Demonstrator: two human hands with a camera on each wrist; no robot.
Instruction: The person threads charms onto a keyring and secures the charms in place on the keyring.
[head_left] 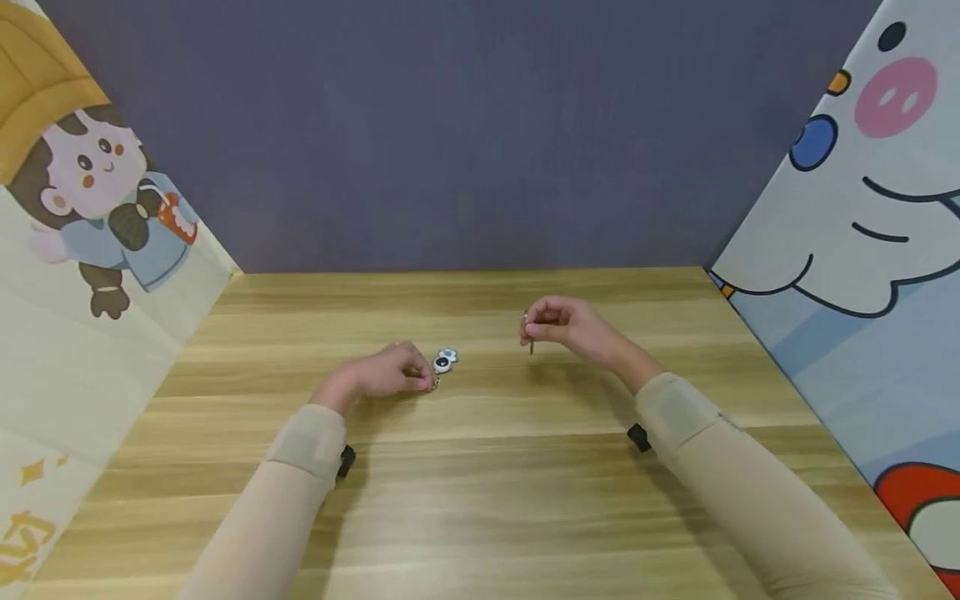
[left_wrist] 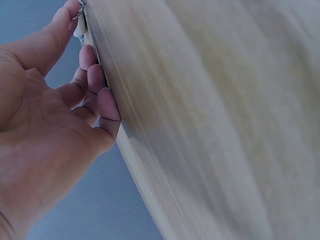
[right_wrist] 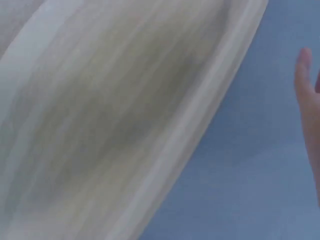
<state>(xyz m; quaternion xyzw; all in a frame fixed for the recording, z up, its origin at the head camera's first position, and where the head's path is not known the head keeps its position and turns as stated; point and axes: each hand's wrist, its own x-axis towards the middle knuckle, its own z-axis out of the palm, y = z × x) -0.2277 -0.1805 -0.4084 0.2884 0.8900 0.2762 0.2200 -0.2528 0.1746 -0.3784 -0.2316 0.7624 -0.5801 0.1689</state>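
Note:
A keychain with a small white-and-black charm (head_left: pixel 443 363) lies on the wooden table, left of its middle. At its near end my left hand (head_left: pixel 386 370) pinches the short metal chain between thumb and fingertips. A metal ring (left_wrist: pixel 78 10) shows at the thumb tip in the left wrist view. To the right, raised above the table, my right hand (head_left: pixel 566 329) pinches a thin, dark metal piece (head_left: pixel 532 345) that points downward. Its kind is too small to tell. The right wrist view catches only part of that hand (right_wrist: pixel 311 110) at its edge, without the piece.
The wood-grained table (head_left: pixel 465 508) meets a dark upright panel (head_left: pixel 465 142) at the back. Cartoon-printed panels stand at the left (head_left: pixel 75 350) and right (head_left: pixel 840 358). Small black blocks (head_left: pixel 638 437) sit beneath both sleeve cuffs.

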